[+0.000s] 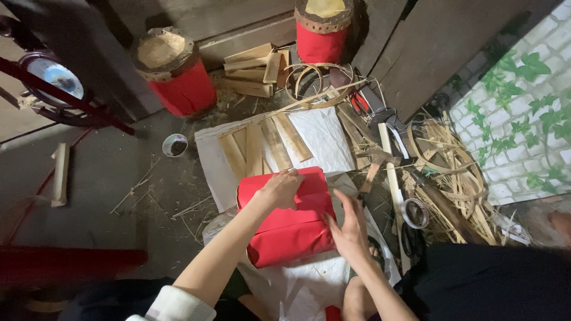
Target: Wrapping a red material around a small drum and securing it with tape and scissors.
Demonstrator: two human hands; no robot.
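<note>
Far left: wooden block [60,174] lying on the grey floor [119,178]. Small round dish [175,144] just beside the white sheet [324,137]. Behind it, red drum [176,71] with a pale top; a second one [323,28] further right. Flat bamboo slats [262,145] laid side by side on the sheet. Centre: red-wrapped cylinder [288,217] lying on its side on white wrapping, near the person's lap. Left hand [281,189] rests palm-down on its upper part, fingers bent over the red covering. Right hand [351,229] presses flat against its right end, fingers spread (no clamped grip visible). Right: hammer [373,166], tape roll [415,213], bamboo strips [458,178].
</note>
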